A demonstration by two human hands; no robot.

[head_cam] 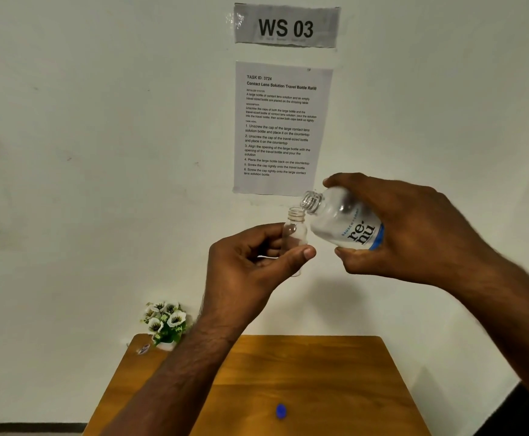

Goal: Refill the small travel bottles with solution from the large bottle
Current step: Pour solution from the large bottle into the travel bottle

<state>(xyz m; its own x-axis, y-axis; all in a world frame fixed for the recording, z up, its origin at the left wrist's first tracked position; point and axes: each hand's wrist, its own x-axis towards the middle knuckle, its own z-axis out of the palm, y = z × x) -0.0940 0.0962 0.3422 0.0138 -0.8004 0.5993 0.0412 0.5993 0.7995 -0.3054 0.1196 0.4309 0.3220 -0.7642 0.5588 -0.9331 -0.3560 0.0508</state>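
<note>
My left hand [250, 262] holds a small clear travel bottle [296, 226] upright, uncapped, raised high above the table. My right hand [414, 234] grips the large clear bottle [345, 221], labelled "renu", tilted to the left with no cap on. Its threaded mouth sits just above and to the right of the small bottle's open neck, almost touching it. I cannot make out any liquid flowing between them. A blue cap [281, 411] lies on the wooden table [335, 372] below.
A small pot of white artificial flowers [165, 324] stands at the table's far left corner, with a small object [143, 349] beside it. The table abuts a white wall bearing a "WS 03" sign [286, 26] and a printed task sheet [280, 127].
</note>
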